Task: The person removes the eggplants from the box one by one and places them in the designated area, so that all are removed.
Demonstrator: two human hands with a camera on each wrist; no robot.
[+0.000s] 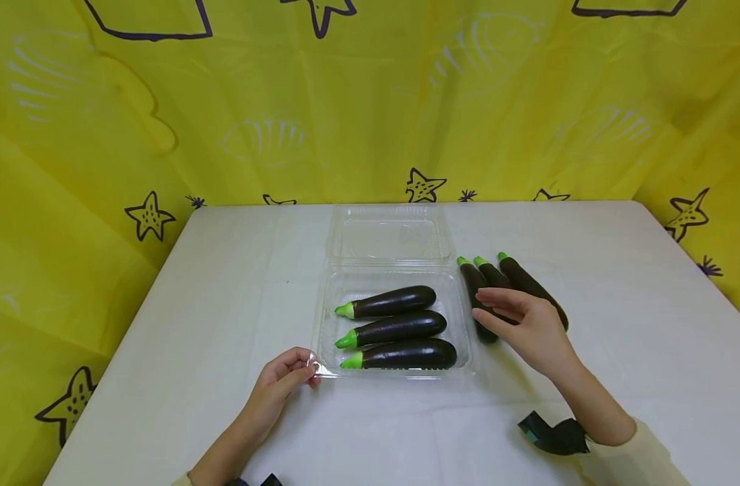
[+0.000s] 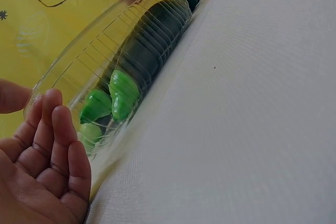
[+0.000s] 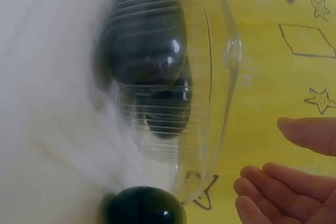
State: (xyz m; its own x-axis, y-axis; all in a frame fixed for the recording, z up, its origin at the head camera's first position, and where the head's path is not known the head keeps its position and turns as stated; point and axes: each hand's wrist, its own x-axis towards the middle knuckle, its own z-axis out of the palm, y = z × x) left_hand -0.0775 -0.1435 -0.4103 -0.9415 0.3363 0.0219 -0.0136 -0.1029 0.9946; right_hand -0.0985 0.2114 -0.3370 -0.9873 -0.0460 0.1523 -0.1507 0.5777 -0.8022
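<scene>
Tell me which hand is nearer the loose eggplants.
Right. The right hand hovers by the loose eggplants; the left hand is farther off, pinching the clear container at its near-left corner.

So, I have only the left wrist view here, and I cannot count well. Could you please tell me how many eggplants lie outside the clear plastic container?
Observer: Three eggplants lie outside, to the right of the clear plastic container.
Operator: Thank you. And does the right hand hold one of them?
Observer: No, the right hand holds nothing.
Operator: I understand. In which position is the lid, please?
Observer: The lid lies folded back on the far side of the container.
</scene>
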